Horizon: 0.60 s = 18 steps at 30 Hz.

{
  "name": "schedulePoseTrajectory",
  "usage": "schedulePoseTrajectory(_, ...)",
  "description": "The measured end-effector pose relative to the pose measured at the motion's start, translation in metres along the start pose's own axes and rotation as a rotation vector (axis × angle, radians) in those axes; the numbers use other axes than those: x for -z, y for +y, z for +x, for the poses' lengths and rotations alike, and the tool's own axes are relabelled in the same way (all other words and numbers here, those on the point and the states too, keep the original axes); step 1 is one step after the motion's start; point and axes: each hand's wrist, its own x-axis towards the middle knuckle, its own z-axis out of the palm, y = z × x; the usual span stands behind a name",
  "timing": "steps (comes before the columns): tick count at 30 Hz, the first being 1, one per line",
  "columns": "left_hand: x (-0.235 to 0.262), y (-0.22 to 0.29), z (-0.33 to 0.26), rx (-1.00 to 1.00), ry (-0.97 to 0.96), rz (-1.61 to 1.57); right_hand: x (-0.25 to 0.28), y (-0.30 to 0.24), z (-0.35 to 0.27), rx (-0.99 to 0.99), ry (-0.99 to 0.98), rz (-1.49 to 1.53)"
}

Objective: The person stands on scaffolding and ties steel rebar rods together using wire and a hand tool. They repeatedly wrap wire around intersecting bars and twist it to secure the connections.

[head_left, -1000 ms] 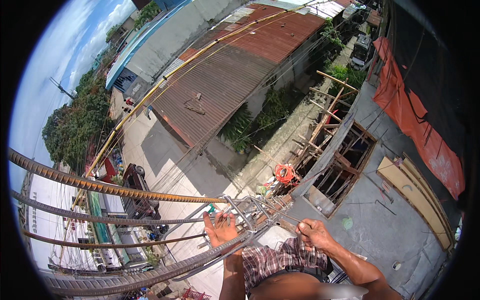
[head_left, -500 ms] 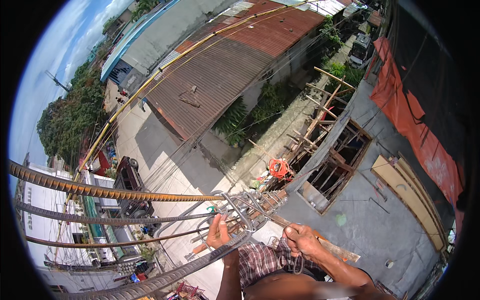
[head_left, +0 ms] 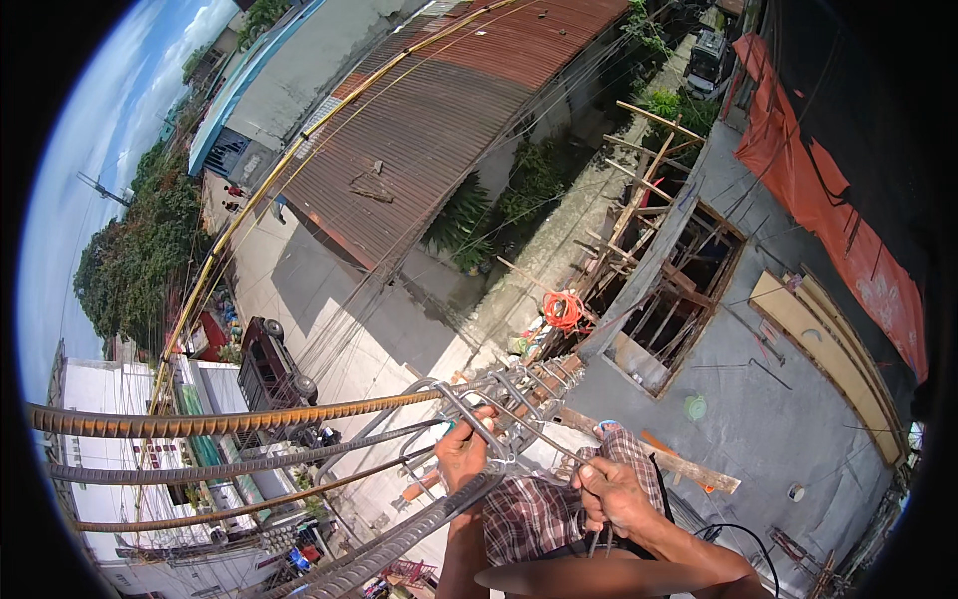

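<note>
Several ribbed steel rebars, some rusty, run in from the left and meet at a cluster of bent steel stirrups. Against the nearest stirrup is my left hand, its fingers curled and closed; the bar partly hides the fingertips and anything pinched there. Lower right, my right hand is wrapped round a thin steel rod, which slants up to the stirrups. Beneath that fist a bent metal end sticks out. My lap, in plaid shorts, lies between both forearms.
I am high above a street. To the right lies a grey concrete slab with a timber-framed opening, curved plywood boards and an orange tarp. An orange hose coil lies beyond the stirrups. Overhead cables cross the left.
My left hand has moved right and up to the stirrup, its fingers closing. My right hand keeps its grip on the rod and sits slightly lower. The view has shifted a little.
</note>
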Motion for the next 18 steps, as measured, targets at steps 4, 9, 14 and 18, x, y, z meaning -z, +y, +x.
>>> schedulePoseTrajectory(4,0.004,0.007,0.007,-0.033,-0.065,-0.327,-0.002,0.018,0.002,0.001,-0.032,0.055)
schedulePoseTrajectory(9,-0.003,-0.002,0.015,-0.01,-0.126,-0.615,-0.015,0.025,-0.001,0.096,-0.083,-0.019)
schedulePoseTrajectory(14,-0.008,-0.018,0.017,0.078,-0.368,-1.09,-0.009,0.027,0.004,-0.119,-0.147,0.148)
schedulePoseTrajectory(18,-0.015,-0.03,0.026,-0.015,-0.458,-1.125,-0.013,0.048,0.012,0.223,-0.075,-0.279)
